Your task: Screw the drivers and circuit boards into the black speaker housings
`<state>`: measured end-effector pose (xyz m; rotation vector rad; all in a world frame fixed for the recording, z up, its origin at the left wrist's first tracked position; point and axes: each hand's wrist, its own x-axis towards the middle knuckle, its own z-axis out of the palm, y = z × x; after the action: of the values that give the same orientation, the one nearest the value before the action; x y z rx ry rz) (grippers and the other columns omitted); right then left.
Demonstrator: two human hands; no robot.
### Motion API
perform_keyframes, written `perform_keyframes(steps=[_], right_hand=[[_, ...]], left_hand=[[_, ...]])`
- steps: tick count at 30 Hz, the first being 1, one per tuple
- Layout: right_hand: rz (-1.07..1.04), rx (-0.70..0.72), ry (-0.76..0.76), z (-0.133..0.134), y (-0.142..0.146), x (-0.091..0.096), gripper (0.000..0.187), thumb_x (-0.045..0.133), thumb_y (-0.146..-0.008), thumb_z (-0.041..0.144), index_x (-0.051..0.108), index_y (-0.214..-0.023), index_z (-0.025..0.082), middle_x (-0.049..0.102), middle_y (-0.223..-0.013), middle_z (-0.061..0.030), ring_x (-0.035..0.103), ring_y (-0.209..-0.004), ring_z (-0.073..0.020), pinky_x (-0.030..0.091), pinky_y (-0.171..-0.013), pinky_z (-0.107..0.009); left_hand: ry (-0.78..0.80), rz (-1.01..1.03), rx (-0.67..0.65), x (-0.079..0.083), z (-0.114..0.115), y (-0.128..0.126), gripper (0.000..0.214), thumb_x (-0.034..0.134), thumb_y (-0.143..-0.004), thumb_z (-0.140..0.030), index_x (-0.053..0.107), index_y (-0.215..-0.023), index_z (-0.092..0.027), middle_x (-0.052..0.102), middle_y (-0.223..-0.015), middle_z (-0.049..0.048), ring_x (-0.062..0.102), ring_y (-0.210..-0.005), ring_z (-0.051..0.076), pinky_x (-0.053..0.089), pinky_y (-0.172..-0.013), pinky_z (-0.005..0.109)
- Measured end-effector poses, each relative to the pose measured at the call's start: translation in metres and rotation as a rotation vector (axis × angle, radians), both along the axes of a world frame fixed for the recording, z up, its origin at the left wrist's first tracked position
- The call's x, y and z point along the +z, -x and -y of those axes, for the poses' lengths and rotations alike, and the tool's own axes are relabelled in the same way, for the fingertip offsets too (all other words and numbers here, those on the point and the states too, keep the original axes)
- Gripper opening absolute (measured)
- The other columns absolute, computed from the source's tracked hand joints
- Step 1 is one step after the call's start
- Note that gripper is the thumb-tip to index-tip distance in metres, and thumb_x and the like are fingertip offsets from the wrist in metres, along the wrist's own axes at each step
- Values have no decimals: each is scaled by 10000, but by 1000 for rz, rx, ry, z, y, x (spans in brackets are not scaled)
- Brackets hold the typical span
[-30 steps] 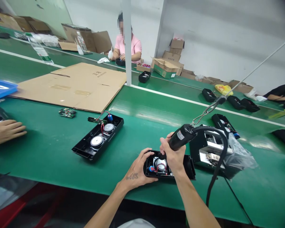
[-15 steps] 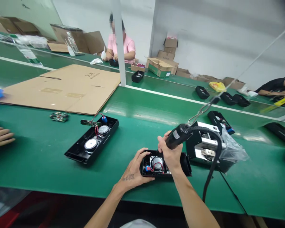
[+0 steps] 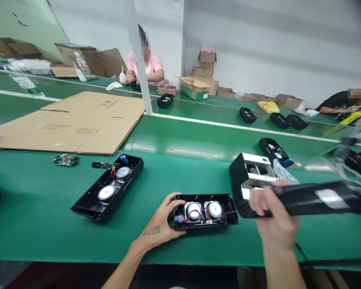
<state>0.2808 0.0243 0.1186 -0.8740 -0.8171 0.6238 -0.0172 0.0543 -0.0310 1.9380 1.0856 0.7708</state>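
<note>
On the green table lies a black speaker housing (image 3: 230,214) with two round speakers and red wires inside. My left hand (image 3: 161,222) grips its left end, thumb at the near edge and fingers over the far one. Off to the right, my right hand (image 3: 275,216) is wrapped round a black electric screwdriver (image 3: 313,198), tilted nearly level and blurred. Its tip is in front of a black and white screw feeder (image 3: 239,176). A second open speaker housing (image 3: 132,176), with a small circuit board (image 3: 105,165) hanging on wires at its far edge, stands to the left.
A loose circuit board (image 3: 66,160) lies at the left, near a flat cardboard sheet (image 3: 87,116). Behind the feeder is another speaker housing (image 3: 275,151). A white post (image 3: 142,80) rises from the table. Two people sit beyond, with several housings and cartons (image 3: 195,88).
My right hand has swung right with the screwdriver, away from the housing, uncovering the second speaker. My left hand still holds the housing. The hand at the far left has gone out of view.
</note>
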Motion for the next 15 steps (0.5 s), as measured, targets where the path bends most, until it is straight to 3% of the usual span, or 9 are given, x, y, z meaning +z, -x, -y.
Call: perform_keyframes(steps=[3,6,9,11,13,15], right_hand=[[-12,-207,77,28,-53,-6,422,917,-778,273,646,-1100,244,513,-550,105,442,-444,-96,415,-487,-250],[22,-383,268,47,-96,-37,525,974,-722,371,657,-1118,237,540,-555,90,464,-457,-110,418,-487,-259],[150,-492,454,54,-118,-67,591,967,-702,540,674,-1093,208,569,-567,59,493,-471,-135,426,-475,-276],[196,-515,480,56,-120,-77,610,926,-730,609,674,-1102,197,566,-567,51,504,-486,-151,449,-485,-294],[187,-507,447,56,-117,-80,602,889,-770,623,665,-1133,198,557,-573,57,499,-496,-152,460,-503,-299],[161,-504,423,57,-113,-80,582,868,-793,622,664,-1141,203,536,-570,67,488,-501,-147,457,-515,-296]], left_hand=[[8,2,55,3,-19,9,585,936,-638,-187,730,-1179,-271,510,-1641,105,584,-1472,384,560,-1188,492],[-6,53,186,4,-73,2,470,947,-615,-300,724,-1025,-242,535,-1612,99,612,-1436,375,583,-1153,465],[-43,78,508,12,-152,-32,515,958,-548,-408,664,-934,-236,594,-1480,89,623,-1388,358,562,-1167,468],[-59,64,673,23,-201,-63,496,918,-613,-448,620,-949,-238,586,-1406,101,565,-1421,374,490,-1225,538],[-62,55,759,35,-237,-92,448,858,-706,-450,602,-1003,-233,531,-1414,131,503,-1457,407,435,-1245,613],[-76,56,772,47,-255,-116,421,799,-777,-412,604,-1090,-210,473,-1448,177,470,-1469,446,424,-1224,676]])
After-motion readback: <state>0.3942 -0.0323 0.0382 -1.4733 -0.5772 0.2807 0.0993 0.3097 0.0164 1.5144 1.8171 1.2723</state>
